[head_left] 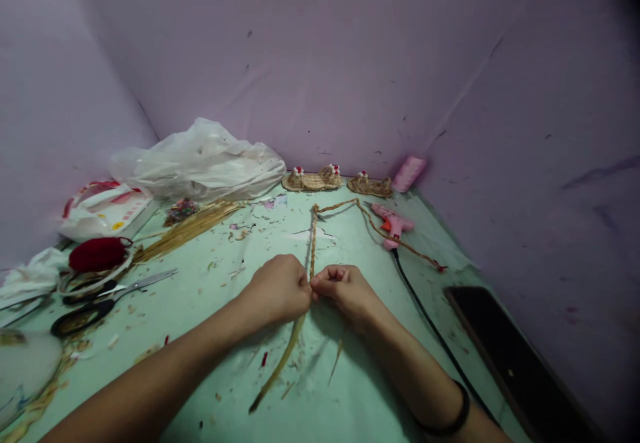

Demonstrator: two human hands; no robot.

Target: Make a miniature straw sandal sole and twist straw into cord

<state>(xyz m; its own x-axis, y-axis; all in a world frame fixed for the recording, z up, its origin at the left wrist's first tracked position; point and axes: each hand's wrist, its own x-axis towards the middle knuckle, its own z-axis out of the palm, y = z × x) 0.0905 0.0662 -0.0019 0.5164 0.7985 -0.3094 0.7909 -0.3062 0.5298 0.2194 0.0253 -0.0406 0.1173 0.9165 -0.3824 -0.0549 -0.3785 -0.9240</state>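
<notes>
A braided straw cord [313, 243] runs away from me, bends at a knot and trails off to the right past the glue gun. Both hands meet at its near end. My left hand [283, 286] is closed round the braid from the left. My right hand [345, 291] pinches the same spot between thumb and fingertips. Loose straw strands [283, 362] hang out below the hands toward me. The exact crossing of the strands is hidden by the fingers.
Scissors [145, 281], a red pincushion [99, 254] and a straw bundle [187, 230] lie left. A plastic bag [200, 160] and small woven sandals [320, 181] stand along the wall. Right are a pink glue gun [393, 223] with black cord and a dark phone [500, 343].
</notes>
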